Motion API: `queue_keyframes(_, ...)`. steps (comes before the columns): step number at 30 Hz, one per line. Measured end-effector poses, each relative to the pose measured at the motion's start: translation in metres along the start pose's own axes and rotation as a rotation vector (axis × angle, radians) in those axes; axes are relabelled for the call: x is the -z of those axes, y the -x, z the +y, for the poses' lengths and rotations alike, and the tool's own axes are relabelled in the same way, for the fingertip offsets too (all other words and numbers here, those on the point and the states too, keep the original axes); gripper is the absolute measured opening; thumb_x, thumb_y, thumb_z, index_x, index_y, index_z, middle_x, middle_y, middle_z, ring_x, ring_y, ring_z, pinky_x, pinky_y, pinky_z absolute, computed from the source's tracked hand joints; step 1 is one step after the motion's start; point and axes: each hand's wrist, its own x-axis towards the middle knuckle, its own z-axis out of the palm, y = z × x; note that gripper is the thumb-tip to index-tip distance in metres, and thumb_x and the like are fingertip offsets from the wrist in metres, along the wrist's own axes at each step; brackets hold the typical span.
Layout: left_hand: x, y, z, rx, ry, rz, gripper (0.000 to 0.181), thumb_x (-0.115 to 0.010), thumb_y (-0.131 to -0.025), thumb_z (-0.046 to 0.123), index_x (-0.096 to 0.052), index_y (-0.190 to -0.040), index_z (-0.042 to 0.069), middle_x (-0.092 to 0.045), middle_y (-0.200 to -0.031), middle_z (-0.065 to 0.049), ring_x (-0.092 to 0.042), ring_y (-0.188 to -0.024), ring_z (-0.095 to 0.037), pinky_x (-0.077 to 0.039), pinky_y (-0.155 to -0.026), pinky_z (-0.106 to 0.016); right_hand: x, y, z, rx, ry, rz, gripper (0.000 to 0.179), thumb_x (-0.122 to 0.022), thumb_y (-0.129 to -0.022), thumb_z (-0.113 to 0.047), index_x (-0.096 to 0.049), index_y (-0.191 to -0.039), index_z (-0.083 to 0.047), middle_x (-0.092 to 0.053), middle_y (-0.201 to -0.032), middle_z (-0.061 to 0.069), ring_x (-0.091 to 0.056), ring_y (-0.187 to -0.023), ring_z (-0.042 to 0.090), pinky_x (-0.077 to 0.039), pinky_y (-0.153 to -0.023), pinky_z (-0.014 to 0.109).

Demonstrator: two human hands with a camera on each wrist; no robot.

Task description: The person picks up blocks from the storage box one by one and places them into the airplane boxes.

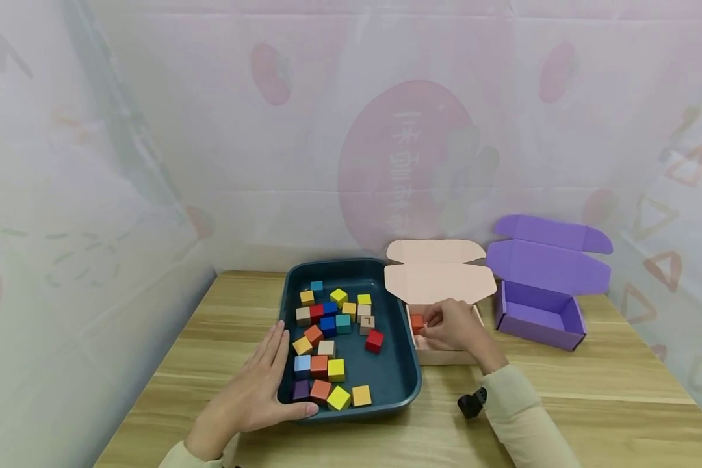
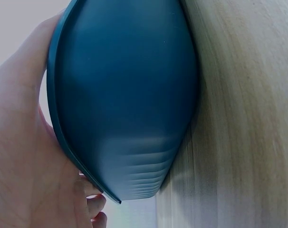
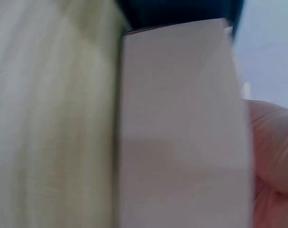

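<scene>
My left hand (image 1: 254,383) rests against the near left corner of a dark teal tray (image 1: 394,370), fingers straight along its left rim and thumb on the near rim. Several coloured wooden cubes lie in the tray, among them a red cube (image 1: 374,341) and a yellow cube (image 1: 338,398). Inside an open peach cardboard box (image 1: 444,357), my right hand (image 1: 453,325) pinches an orange cube (image 1: 416,323) near the left wall. The hand hides much of the box floor. In the right wrist view, the box wall (image 3: 182,118) covers the fingertips.
A purple box (image 1: 541,328) stands open to the right of the peach box, its lid (image 1: 550,266) folded back. A small black object (image 1: 472,403) sits by the right cuff. Printed cloth (image 1: 304,162) hangs behind the wooden table (image 1: 632,390).
</scene>
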Motion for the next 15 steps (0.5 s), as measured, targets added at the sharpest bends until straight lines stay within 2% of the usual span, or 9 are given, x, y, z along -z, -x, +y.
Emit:
queue_keyframes(8,0.003,0.001,0.001,-0.02,-0.007,0.02,0.136,-0.064,-0.078,0.088,-0.011,-0.169,0.002,0.0,-0.179,-0.018,-0.01,-0.165,-0.044,-0.024,-0.128,-0.069,0.032,0.004,-0.039,0.031,-0.018,0.001,0.016,-0.081,-0.091,-0.011,-0.078,-0.101,0.0,-0.079,-0.089,0.005,-0.075,-0.08,0.015,-0.065,-0.077,0.035)
queue_keyframes(15,0.003,0.001,0.001,-0.026,-0.019,0.022,0.137,-0.064,-0.077,0.088,-0.011,-0.169,0.002,-0.001,-0.179,-0.018,-0.009,-0.165,-0.043,-0.024,-0.129,-0.068,0.037,0.006,-0.08,0.043,-0.046,-0.064,0.024,-0.083,-0.092,-0.015,-0.077,-0.109,0.001,-0.08,-0.096,0.007,-0.076,-0.085,0.015,-0.066,-0.08,0.034)
